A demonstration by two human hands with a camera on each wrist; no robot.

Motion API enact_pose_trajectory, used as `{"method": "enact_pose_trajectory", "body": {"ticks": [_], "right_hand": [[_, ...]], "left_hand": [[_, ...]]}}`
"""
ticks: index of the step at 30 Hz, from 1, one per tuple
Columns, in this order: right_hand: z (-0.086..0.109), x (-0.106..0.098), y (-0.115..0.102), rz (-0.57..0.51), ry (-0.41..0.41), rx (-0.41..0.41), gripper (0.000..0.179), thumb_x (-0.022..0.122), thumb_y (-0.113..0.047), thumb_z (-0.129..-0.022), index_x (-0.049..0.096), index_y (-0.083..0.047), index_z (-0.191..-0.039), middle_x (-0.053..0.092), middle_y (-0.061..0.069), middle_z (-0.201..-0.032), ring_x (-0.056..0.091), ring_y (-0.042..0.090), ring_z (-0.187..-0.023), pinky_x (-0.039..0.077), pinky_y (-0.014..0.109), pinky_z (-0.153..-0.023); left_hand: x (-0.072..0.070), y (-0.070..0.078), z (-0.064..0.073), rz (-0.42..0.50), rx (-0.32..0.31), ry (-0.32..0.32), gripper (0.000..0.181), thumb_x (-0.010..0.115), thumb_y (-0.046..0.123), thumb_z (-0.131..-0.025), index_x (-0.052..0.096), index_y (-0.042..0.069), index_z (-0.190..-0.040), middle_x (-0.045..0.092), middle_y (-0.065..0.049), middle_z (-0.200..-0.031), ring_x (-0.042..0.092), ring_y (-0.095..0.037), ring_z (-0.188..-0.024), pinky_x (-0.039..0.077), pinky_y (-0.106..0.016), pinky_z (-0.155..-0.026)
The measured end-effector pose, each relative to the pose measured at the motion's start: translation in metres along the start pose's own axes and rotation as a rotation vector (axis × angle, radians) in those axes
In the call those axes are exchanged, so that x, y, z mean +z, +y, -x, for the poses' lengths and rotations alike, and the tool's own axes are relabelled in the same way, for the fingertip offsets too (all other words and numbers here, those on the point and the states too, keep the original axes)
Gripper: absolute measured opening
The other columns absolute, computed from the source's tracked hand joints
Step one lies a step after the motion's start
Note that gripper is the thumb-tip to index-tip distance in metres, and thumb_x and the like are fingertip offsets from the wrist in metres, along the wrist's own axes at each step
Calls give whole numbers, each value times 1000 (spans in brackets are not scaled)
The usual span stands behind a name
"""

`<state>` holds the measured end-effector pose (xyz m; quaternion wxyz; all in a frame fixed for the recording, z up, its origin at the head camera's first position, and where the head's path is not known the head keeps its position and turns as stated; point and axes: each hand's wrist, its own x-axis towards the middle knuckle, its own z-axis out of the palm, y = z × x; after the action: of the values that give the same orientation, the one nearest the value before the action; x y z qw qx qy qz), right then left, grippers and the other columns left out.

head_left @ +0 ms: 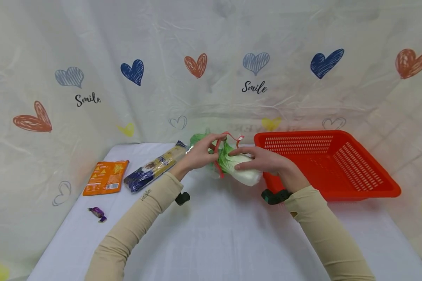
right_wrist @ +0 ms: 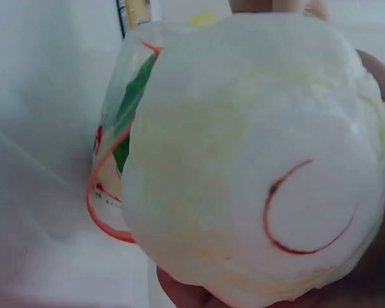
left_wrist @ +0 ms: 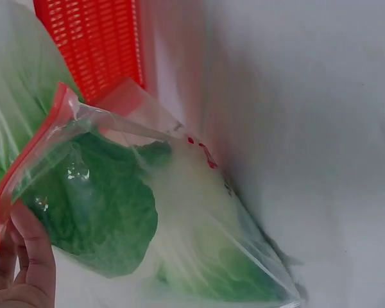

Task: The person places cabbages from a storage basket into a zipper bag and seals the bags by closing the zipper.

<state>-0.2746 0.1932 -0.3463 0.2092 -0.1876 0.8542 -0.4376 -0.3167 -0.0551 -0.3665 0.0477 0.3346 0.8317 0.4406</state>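
My left hand (head_left: 199, 154) pinches the red-edged mouth of a clear zip bag (left_wrist: 244, 231). Leafy greens with pale stalks (left_wrist: 99, 202) show through the plastic. My right hand (head_left: 272, 160) holds a napa cabbage (head_left: 247, 176) from above, its leafy end at the bag's opening and its white base toward the right. The right wrist view is mostly filled by the cabbage base (right_wrist: 244, 160), with a brown curved mark on it; fingers show at its edges. How far the leaves reach inside the bag is hard to tell.
A red perforated basket (head_left: 365, 193) stands to the right, close by my right hand. On the left lie a long blue-and-gold pasta package (head_left: 158, 166), an orange packet (head_left: 107, 177) and a purple wrapped candy (head_left: 97, 212). A curtain printed with hearts hangs behind the table.
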Motion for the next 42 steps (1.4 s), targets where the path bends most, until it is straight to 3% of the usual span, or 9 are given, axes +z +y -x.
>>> {"method": "enact_pose_trajectory", "body": {"ticks": [3,6,12,21,24,28,32,39,42], "right_hand": [[-1,-1,3,-44,0,7,51,71,-34,-89,57,-26,-137,47,11,-137,52,33,-108,53,39,-76],[-5,2,4,-128,80,28,52,65,-34,-93,52,-22,-142,44,12,-140,50,32,-109,53,36,-76],[-12,16,-5,-473,297,82,56,57,-33,-99,40,-19,-150,45,15,-135,56,25,-95,54,32,-71],[-16,28,0,-771,220,38,51,49,-25,-102,36,-19,-151,46,10,-130,59,20,-92,54,31,-70],[-15,30,3,-887,233,11,52,44,-24,-104,31,-19,-153,41,8,-136,56,20,-99,54,31,-73],[-13,37,1,-1028,282,2,51,39,-26,-105,25,-21,-154,36,5,-142,48,21,-110,53,33,-79],[-5,46,-7,-1023,343,13,51,38,-27,-106,24,-22,-155,35,4,-142,46,19,-111,52,33,-79],[5,47,-16,-778,374,52,52,43,-33,-104,29,-22,-153,37,10,-140,48,22,-108,52,31,-77],[1,44,-11,-836,332,16,51,42,-32,-105,30,-22,-153,37,8,-141,46,23,-113,52,32,-79]], "left_hand": [[-1,0,1,4,9,5,61,57,-4,-87,47,16,-144,50,0,-138,57,-20,-97,50,-31,-70],[0,0,2,-8,37,1,61,57,-5,-87,48,14,-144,49,-2,-140,57,-21,-96,51,-31,-70],[4,1,0,-66,71,-12,60,57,-5,-87,48,11,-144,46,-5,-143,57,-21,-99,52,-28,-71],[-7,0,1,-61,34,35,64,59,-4,-86,45,12,-146,47,-5,-142,57,-23,-101,53,-29,-74],[-7,-2,2,-51,31,33,65,57,-5,-86,44,14,-147,46,-4,-143,58,-22,-99,53,-30,-69],[-6,-2,2,-53,45,34,62,59,-4,-87,46,13,-146,47,-3,-142,55,-19,-107,52,-30,-79],[-5,1,2,-67,37,18,61,60,-3,-87,47,11,-145,47,-4,-142,54,-19,-107,51,-29,-82],[-12,6,0,-90,52,39,62,59,-5,-85,47,8,-144,50,-8,-138,55,-23,-103,53,-37,-79],[-14,6,-2,-100,54,38,61,62,-3,-87,47,9,-145,50,-7,-137,53,-20,-108,52,-36,-85]]}}
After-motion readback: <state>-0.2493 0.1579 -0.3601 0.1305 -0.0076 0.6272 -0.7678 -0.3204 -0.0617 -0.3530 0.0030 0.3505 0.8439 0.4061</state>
